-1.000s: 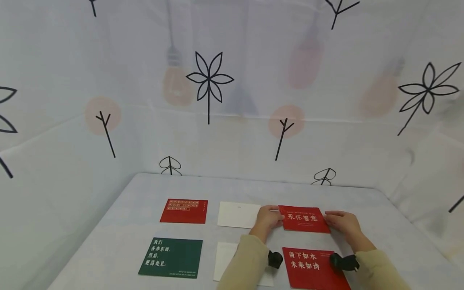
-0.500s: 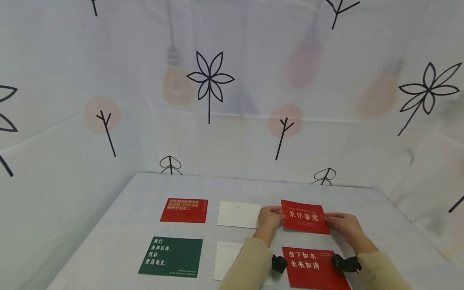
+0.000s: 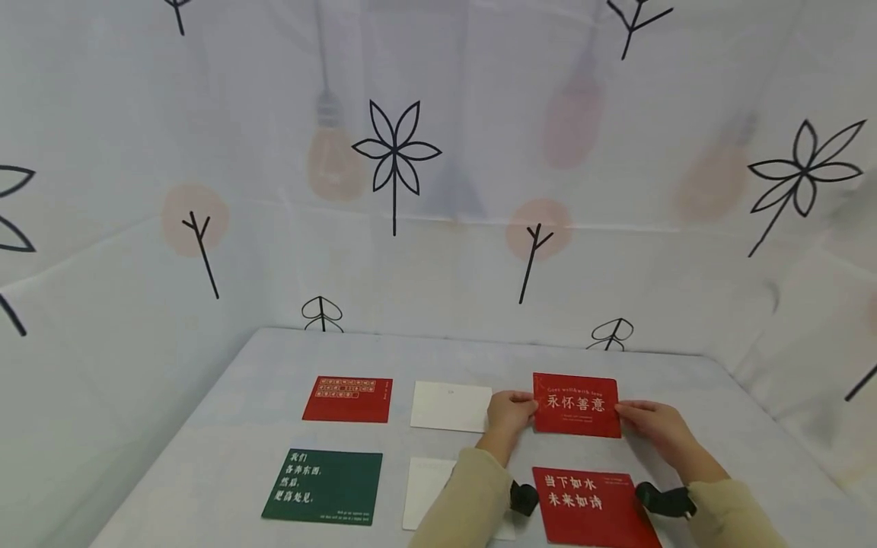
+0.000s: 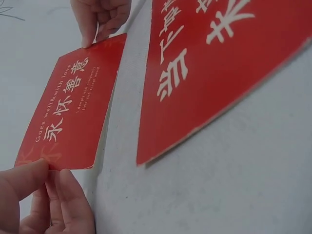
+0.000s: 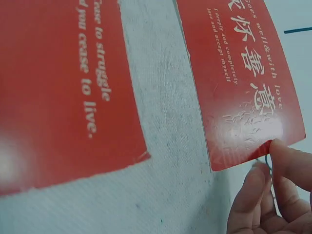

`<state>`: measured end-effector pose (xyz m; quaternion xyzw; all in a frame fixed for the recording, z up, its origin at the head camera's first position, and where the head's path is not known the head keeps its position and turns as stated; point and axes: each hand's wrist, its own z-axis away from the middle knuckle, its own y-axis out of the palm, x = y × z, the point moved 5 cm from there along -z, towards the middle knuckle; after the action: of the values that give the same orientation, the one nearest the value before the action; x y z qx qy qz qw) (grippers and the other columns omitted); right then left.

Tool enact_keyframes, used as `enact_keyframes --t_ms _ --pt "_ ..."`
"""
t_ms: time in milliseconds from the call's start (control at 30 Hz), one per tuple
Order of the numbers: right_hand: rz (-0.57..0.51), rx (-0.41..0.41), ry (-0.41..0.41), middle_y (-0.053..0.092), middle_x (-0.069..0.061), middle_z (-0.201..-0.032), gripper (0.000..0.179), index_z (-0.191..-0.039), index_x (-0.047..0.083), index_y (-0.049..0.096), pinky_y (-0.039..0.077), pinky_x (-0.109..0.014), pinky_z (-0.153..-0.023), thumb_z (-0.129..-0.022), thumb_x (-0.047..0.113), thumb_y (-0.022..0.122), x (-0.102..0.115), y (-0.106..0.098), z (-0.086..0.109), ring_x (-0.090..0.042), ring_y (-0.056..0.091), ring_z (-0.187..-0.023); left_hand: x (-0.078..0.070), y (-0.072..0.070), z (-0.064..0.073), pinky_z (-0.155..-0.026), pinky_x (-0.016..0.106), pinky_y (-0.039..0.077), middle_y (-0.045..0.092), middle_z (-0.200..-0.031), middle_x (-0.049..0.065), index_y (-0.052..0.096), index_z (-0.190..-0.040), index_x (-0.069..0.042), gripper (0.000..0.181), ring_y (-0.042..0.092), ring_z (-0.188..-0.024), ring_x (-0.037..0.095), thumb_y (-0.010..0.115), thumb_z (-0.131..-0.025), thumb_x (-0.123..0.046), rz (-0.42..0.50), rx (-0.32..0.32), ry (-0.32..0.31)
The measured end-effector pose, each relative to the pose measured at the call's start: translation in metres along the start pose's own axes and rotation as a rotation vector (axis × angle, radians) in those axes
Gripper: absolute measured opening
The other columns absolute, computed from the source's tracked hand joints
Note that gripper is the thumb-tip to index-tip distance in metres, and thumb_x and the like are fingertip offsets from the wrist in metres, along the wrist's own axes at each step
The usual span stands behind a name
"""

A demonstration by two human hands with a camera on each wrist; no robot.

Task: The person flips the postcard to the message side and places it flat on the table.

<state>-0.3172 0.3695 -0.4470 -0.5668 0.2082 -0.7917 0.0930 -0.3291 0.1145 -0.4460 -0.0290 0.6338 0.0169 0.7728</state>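
A red card with white lettering (image 3: 576,406) is tilted up at the back right of the table, its printed face toward the head camera. At its left edge my left hand (image 3: 510,417) pinches it between thumb and fingers, the thumb on the printed face in the left wrist view. The opposite edge is pinched by my right hand (image 3: 659,431), thumb in front, as the right wrist view shows. Nearer to me a second red card (image 3: 592,514) lies flat, partly behind the right wrist's black strap. The back of the held card is hidden.
On the white table (image 3: 205,472) lie a green card (image 3: 323,487) at front left and a small-print red card (image 3: 349,407) behind it. One white card (image 3: 448,403) lies beside my left hand; another white card (image 3: 426,487) is partly under the left sleeve. A patterned cloth (image 3: 438,266) stands behind.
The held red card has risen from lying nearly flat to a tilted, more upright position. Its right side has come level, and my right hand now pinches its edge further down.
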Motion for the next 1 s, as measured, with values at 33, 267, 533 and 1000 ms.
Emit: enact_keyframes --t_ms 33,267,533,1000 --pt "-0.004 0.001 0.001 0.037 -0.034 -0.131 0.075 -0.132 -0.016 0.035 0.042 -0.048 -0.093 -0.088 0.04 0.061 0.001 0.0 0.0 -0.041 0.041 -0.111 0.0 0.0 0.0 -0.059 0.022 0.05 0.058 -0.073 0.001 0.067 -0.082 -0.002 0.004 0.055 -0.064 0.01 0.069 -0.082 -0.006 0.0 0.002 0.0" --pt "-0.041 -0.01 -0.013 0.044 -0.03 -0.121 0.071 -0.131 -0.017 0.034 0.05 -0.034 -0.082 -0.092 0.038 0.056 0.005 0.0 0.004 -0.031 0.048 -0.1 -0.004 0.0 0.002 -0.055 0.02 0.046 0.059 -0.072 -0.002 0.068 -0.08 -0.005 0.004 0.054 -0.062 0.008 0.07 -0.082 -0.008 -0.019 -0.003 0.04" --pt "-0.155 0.057 -0.081 0.061 -0.001 -0.092 0.065 -0.131 -0.018 0.032 0.053 -0.023 -0.072 -0.095 0.032 0.052 0.011 0.002 0.011 -0.009 0.059 -0.078 -0.008 -0.003 0.003 -0.055 0.021 0.047 0.058 -0.071 -0.001 0.067 -0.082 -0.005 0.005 0.054 -0.061 0.009 0.069 -0.084 -0.009 -0.009 0.008 0.067" --pt "-0.3 0.028 -0.063 0.063 0.002 -0.087 0.069 -0.137 -0.019 0.021 0.054 -0.027 -0.075 -0.097 0.031 0.047 0.009 -0.003 0.012 -0.007 0.062 -0.076 -0.006 -0.002 0.002 -0.065 0.027 0.056 0.066 -0.073 0.009 0.067 -0.087 0.004 0.014 0.064 -0.066 0.014 0.064 -0.088 -0.01 0.209 0.086 0.02"
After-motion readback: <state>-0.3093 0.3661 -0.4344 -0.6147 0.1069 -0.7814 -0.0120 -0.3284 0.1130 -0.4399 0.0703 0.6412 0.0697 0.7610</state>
